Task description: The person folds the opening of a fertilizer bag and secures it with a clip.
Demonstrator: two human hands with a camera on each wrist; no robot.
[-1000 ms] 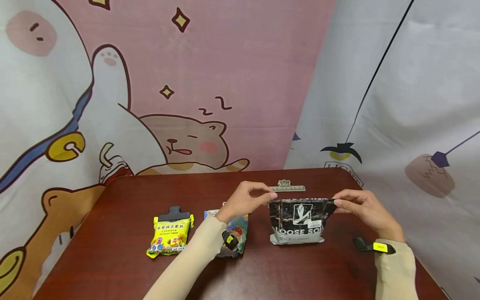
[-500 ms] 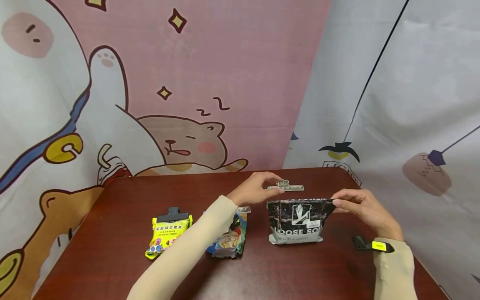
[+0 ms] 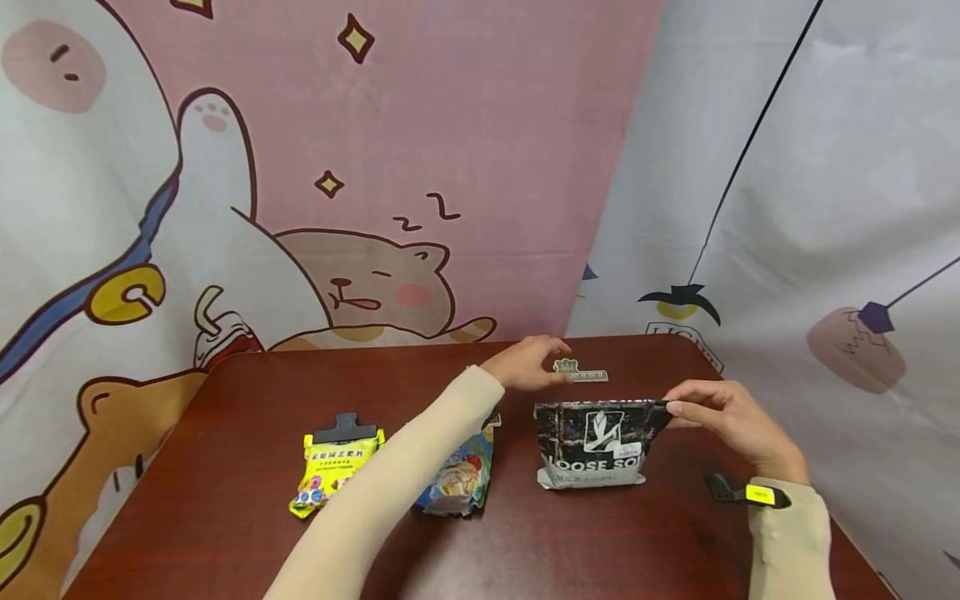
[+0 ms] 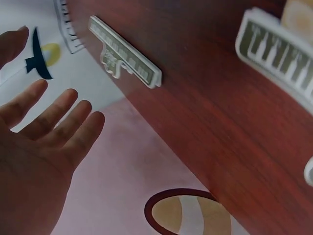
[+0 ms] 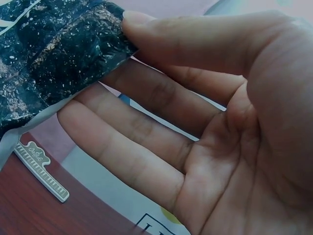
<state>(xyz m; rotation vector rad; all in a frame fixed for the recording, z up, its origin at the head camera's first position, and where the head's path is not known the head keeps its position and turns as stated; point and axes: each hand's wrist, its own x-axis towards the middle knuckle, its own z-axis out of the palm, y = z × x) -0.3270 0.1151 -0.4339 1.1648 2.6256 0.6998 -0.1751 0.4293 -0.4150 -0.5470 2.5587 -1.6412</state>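
A black soil bag (image 3: 596,442) stands upright on the dark red table (image 3: 225,525). My right hand (image 3: 677,408) pinches its top right corner; in the right wrist view the thumb (image 5: 146,22) lies on the bag's corner (image 5: 54,54) with the fingers beneath. My left hand (image 3: 546,364) reaches across the far side of the table, fingers straight, just left of a pale piano-patterned bag clip (image 3: 581,372). The left wrist view shows the open palm (image 4: 44,127) apart from that clip (image 4: 124,51), not touching it.
A yellow packet (image 3: 333,467) with a black clip (image 3: 345,428) lies at the left. A blue snack bag (image 3: 461,475) lies under my left forearm, and its pale clip (image 4: 279,49) shows in the left wrist view. Cartoon curtains hang right behind the table.
My left hand has let go of the soil bag's top left corner and moved away toward the far clip. My right hand has kept its hold on the bag.
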